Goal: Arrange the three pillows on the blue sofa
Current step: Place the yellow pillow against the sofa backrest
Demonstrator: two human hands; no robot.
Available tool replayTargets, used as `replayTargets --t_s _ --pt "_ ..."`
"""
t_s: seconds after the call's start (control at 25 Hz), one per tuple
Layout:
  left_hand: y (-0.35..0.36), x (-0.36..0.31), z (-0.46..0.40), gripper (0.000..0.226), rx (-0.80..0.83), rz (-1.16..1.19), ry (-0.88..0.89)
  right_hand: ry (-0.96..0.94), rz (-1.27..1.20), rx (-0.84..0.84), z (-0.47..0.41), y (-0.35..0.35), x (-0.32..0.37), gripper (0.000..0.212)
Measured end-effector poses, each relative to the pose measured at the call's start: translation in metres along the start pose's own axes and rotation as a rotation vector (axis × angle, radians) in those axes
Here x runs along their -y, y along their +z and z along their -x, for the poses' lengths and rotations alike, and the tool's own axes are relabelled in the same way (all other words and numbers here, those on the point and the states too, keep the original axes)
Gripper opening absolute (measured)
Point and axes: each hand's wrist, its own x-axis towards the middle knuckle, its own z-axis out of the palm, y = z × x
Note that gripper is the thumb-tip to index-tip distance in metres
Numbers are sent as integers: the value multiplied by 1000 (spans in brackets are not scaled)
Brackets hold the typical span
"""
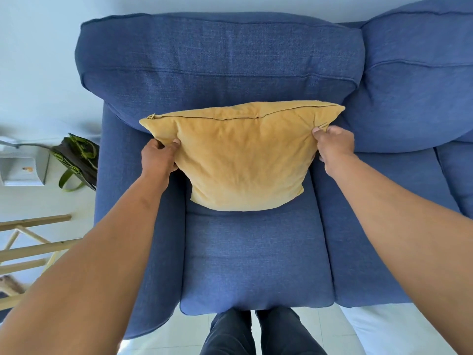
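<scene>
A yellow pillow (243,155) stands on the left seat of the blue sofa (256,260), its top edge with a zip leaning against the back cushion (217,60). My left hand (158,157) grips the pillow's left side, thumb on the front. At the upper right corner, my right hand (334,143) pinches the fabric. Only this one pillow is in view.
A second back cushion (419,80) sits to the right. The sofa's left armrest (143,226) borders the seat. Left of the sofa are a dark bag with green handles (76,160), a white box (20,170) and a wooden rack (28,247). My legs (256,331) stand at the seat's front.
</scene>
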Motion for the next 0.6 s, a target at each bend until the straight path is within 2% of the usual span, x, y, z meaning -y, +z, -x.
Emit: replayTargets --t_s 0.12,0.24,0.36,0.48,0.56,0.6 --pt "0 -10 6 9 6 12 -9 -3 9 -31 7 0 4 43" --pt "-4 -16 18 14 -2 -62 -25 -24 51 -43 26 -9 4 46" --pt "-6 -11 40 19 39 -125 -159 -85 153 -17 54 -15 -3 27" --pt "6 2 76 25 147 -222 -215 -136 225 23 89 -25 -12 46" --pt "22 11 99 21 208 -279 -160 -152 249 77 110 -32 -18 59" --pt "30 15 108 26 241 -319 -96 -167 254 94 117 -35 -22 62"
